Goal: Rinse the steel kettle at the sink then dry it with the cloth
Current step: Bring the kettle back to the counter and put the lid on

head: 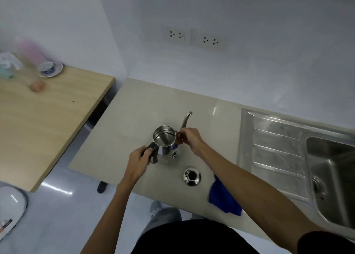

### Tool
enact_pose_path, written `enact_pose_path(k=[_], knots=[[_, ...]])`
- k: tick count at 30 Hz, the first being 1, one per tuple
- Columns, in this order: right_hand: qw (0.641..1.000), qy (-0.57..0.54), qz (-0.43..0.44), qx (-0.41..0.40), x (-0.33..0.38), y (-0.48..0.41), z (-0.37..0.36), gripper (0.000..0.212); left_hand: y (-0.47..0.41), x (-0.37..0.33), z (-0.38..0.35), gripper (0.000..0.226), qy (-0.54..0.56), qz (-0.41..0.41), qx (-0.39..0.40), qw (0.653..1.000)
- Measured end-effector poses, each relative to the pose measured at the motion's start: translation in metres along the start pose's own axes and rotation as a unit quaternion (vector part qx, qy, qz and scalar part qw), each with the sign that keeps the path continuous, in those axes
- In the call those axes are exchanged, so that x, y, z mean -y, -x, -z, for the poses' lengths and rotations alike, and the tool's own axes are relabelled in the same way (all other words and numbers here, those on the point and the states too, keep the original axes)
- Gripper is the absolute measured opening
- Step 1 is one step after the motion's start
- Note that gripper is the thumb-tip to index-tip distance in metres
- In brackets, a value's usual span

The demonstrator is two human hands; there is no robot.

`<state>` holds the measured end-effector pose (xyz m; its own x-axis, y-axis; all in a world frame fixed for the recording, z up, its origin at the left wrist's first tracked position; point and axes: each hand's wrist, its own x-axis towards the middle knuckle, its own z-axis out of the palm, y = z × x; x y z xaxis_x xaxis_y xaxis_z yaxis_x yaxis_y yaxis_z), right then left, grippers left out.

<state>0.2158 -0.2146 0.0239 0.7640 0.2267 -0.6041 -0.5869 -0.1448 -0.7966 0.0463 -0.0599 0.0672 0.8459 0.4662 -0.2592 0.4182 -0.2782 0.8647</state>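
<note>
Both forearms reach out from the near edge over the beige countertop (134, 103). Right of it, the steel sink (326, 177) is cut off by the frame's edge; its ribbed drainboard (276, 157) shows whole. At far left, a wooden table (48, 115) holds a blurred cup and saucer (50, 69) and pastel items too smeared to name. On the counter's middle stands the steel kettle (164, 140), open-topped, spout pointing far. The left hand (139, 163) is closed round its dark handle; the right hand (189, 139) pinches the spout's base, fingers hiding the joint. Nearer lie the blue cloth (222, 198), partly hidden under the right forearm, and the kettle lid (192, 177).
</note>
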Motion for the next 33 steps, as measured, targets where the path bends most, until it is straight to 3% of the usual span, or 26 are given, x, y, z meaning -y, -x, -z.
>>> enact_pose_path(k=[3, 8, 21, 23, 28, 33], knots=[[1.000, -0.001, -0.008, -0.021, -0.005, -0.006, -0.014, 0.009, -0.019, 0.008, 0.017, 0.048, -0.010, -0.001, 0.033, 0.999], [0.999, -0.005, -0.014, -0.036, -0.015, -0.010, -0.027, 0.014, -0.036, 0.018, 0.034, 0.049, -0.023, -0.001, 0.083, 0.996], [0.998, -0.019, -0.010, -0.060, -0.031, -0.003, -0.032, 0.015, -0.052, 0.035, 0.048, 0.020, -0.051, -0.015, 0.168, 0.984], [0.997, 0.019, -0.010, -0.069, -0.037, 0.004, -0.022, 0.023, -0.057, 0.041, 0.050, 0.029, -0.074, -0.023, 0.170, 0.982], [0.962, 0.252, 0.052, -0.086, -0.069, 0.043, 0.022, 0.036, -0.064, 0.042, 0.052, 0.069, -0.108, -0.069, 0.164, 0.978], [0.948, 0.312, 0.037, -0.043, -0.108, 0.079, 0.055, 0.046, -0.071, 0.038, 0.041, 0.105, -0.108, -0.146, 0.170, 0.969]])
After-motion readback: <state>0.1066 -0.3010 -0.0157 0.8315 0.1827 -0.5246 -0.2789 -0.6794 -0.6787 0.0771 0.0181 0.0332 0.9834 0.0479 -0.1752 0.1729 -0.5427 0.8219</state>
